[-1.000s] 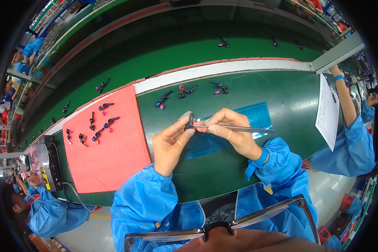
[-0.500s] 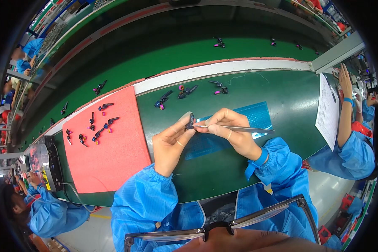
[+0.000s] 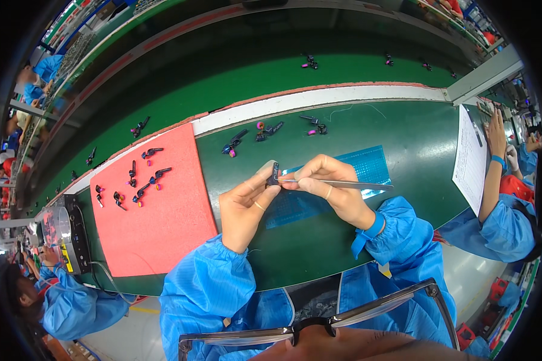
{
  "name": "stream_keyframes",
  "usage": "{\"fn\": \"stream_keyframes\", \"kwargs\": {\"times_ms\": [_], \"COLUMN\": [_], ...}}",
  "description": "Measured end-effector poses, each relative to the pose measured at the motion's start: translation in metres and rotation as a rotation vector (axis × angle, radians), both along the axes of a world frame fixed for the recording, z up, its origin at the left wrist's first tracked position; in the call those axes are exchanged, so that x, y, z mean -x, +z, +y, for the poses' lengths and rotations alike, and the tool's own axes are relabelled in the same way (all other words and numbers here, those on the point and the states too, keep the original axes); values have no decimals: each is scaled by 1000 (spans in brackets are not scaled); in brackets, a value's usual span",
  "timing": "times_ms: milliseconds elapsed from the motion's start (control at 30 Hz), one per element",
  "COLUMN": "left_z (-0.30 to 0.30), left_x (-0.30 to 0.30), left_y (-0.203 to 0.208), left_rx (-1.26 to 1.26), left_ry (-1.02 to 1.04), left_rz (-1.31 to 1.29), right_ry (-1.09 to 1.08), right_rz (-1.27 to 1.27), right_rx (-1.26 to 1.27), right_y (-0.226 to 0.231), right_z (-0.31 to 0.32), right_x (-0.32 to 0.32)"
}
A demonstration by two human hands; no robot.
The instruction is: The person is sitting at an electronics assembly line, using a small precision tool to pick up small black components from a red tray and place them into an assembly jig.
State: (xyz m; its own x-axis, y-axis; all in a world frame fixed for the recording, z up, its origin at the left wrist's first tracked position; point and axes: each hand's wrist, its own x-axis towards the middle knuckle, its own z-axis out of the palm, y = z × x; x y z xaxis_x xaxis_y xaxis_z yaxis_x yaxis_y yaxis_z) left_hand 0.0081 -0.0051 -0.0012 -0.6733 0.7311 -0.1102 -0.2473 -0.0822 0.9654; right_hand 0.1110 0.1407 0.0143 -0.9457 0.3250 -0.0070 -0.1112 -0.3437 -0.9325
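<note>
Over the green bench, my left hand (image 3: 242,210) pinches a small dark stem-shaped part (image 3: 273,172) upright between thumb and fingers. My right hand (image 3: 336,191) grips metal tweezers (image 3: 361,185), lying nearly level, with their tips against or very close to that part. What the tips touch is too small to make out. Beneath my hands lies a blue gridded mat (image 3: 367,165). Three similar dark pieces with pink bits, one of them a dark part (image 3: 317,127), rest on the bench beyond my hands.
A pink foam pad (image 3: 156,240) to the left carries several dark parts. Beyond a white rail (image 3: 325,96) runs a green belt (image 3: 235,90) with more parts. A paper sheet (image 3: 470,159) and a co-worker's arm (image 3: 494,174) are at right; a black device (image 3: 77,234) stands at left.
The parts on the belt have shifted slightly left. The co-worker's hand at right has come down a little. My hands stay almost in place, with the held part turned very slightly.
</note>
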Motion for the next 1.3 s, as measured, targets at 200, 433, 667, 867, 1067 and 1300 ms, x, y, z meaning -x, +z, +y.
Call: {"fn": "stream_keyframes", "kwargs": {"times_ms": [200,433,667,867,1067,1300], "left_z": [0,-2,-2,-5,0,-1], "left_x": [-1,-2,0,1,5,8], "left_y": [0,-1,-3,-3,-3,-4], "left_rx": [9,-24,-20,-7,-4,29], "left_ry": [-3,11,46,42,130,96], "left_rz": [-10,-27,-34,-63,-115,-102], "right_ry": [-5,-16,-21,-6,-122,-3], "right_rz": [5,-5,-19,-31,-38,-216], "right_rx": [-77,-73,-234,-286,-196,-322], "right_y": [-4,-3,1,3,-1,-10], "right_z": [0,-2,-7,-11,-4,6], "right_x": [-1,0,-3,-4,-2,3]}}
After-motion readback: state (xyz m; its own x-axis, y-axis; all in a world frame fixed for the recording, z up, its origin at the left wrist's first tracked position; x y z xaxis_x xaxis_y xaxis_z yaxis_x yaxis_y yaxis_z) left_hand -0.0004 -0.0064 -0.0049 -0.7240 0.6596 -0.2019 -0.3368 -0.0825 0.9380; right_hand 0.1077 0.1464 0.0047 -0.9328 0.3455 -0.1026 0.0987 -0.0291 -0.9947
